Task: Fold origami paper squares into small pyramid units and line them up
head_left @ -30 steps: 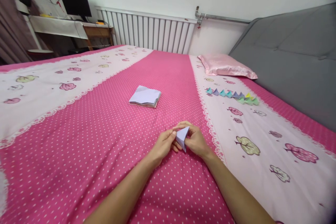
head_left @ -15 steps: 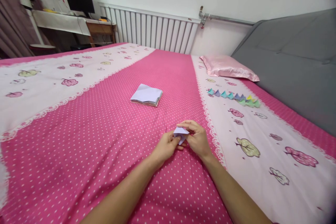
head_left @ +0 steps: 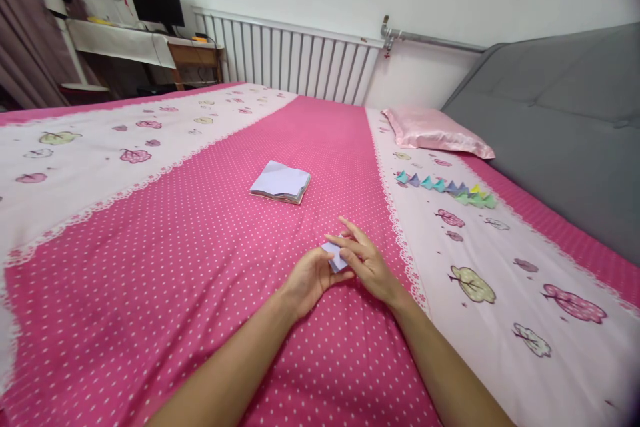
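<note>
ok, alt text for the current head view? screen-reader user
A person's left hand holds a small folded lavender paper, the right hand partly over it, above a pink polka-dot bedspread. Beyond lies a paper stack; at right, folded pieces line up near a pink pillow.

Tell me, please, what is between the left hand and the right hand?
A folded lavender paper, gripped by the left hand and partly covered by the right hand, as the head view shows.
</note>
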A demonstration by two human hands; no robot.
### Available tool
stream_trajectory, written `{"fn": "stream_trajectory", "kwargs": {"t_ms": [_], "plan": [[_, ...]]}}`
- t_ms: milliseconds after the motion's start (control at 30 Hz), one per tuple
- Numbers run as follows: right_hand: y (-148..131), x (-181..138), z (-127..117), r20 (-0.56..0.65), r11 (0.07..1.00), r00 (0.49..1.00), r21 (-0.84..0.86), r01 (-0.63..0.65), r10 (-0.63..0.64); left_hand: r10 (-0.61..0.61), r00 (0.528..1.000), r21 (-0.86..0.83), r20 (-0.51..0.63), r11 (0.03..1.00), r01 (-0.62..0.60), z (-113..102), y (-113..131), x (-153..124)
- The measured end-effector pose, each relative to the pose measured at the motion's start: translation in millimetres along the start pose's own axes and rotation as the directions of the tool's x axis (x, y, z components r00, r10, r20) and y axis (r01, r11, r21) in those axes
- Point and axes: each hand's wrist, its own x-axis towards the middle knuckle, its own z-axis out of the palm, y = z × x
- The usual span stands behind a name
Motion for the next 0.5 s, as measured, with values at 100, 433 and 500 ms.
{"fn": "stream_trajectory", "kwargs": {"t_ms": [100,433,500], "plan": [[-2.4,1.5,1.9,-0.014,0.998,0.999,-0.049,0.046,-0.047,0.020,1.000,0.097,0.019,0.995,-0.021,-0.4,-3.4,1.1],[3.5,1.5,1.7,-0.118,0.899,0.955,0.383,-0.210,0.273,-0.037,0.999,0.293,0.029,0.956,0.027,0.9,-3.7,-0.2],[3.2,2.1,1.9,-0.134,0.873,0.939,0.427,-0.233,0.317,-0.061,0.998,0.373,0.007,0.926,0.054,0.4,-5.5,0.1]]}}
